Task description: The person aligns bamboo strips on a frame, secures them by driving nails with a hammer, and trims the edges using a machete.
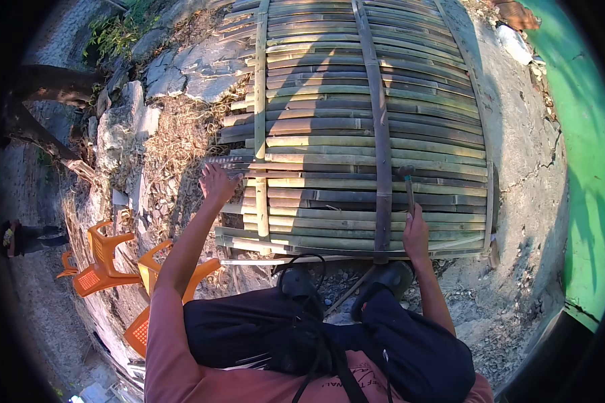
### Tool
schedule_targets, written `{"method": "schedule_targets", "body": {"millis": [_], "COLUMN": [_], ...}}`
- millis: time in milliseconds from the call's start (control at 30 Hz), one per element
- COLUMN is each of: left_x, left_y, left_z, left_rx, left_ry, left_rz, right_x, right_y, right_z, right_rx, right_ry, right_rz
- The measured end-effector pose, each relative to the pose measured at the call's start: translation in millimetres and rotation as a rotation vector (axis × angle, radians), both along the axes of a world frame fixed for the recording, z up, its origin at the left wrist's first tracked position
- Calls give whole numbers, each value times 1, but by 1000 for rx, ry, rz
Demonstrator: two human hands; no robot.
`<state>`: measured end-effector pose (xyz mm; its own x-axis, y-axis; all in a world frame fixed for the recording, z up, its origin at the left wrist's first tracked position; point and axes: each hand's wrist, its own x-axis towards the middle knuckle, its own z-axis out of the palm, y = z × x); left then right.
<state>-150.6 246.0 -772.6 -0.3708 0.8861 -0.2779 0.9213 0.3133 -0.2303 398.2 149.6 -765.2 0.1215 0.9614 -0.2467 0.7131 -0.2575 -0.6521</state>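
A panel of bamboo slats (316, 142) lies on the ground in front of me, with long bamboo poles running across the slats. My left hand (218, 183) is at the panel's left edge, fingers spread, by the end of a dark slat; whether it touches the slat is unclear. Wrapped round the handle of a hammer (408, 176), my right hand (415, 228) is over the lower right part of the panel. The hammer's head points away from me, just right of the dark middle pole (382, 134).
Orange plastic chairs (101, 262) stand at the lower left. Rocks (202, 70) and dry plant scraps lie left of the panel. A tree trunk (54, 84) is farther left, with another person (30, 238) below it. At the right is a green surface (581, 134).
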Motion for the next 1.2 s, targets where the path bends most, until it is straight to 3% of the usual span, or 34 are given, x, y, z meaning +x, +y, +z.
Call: {"method": "schedule_targets", "body": {"millis": [133,200,233,300,700,900,1200], "left_x": [6,-12,-16,-16,-15,-12,-15], "left_y": [7,9,13,19,1,9,9], "left_z": [26,12,9,13,6,14,5], "left_rx": [-20,126,130,-117,57,-47,16], "left_ry": [89,-62,-64,-225,-175,-226,-227], "left_rz": [-109,-409,-409,-339,-484,-453,-485], "right_x": [-3,-3,-2,-2,-4,-3,-2], "right_y": [-2,-1,-1,-2,-3,-2,-4], "right_z": [-2,0,-2,-6,-12,-17,-21], "right_rx": [65,62,81,99,96,143,127], "right_ry": [5,1,3,2,-86,-87,-105], "right_rz": [6,9,15,20,3,12,3]}}
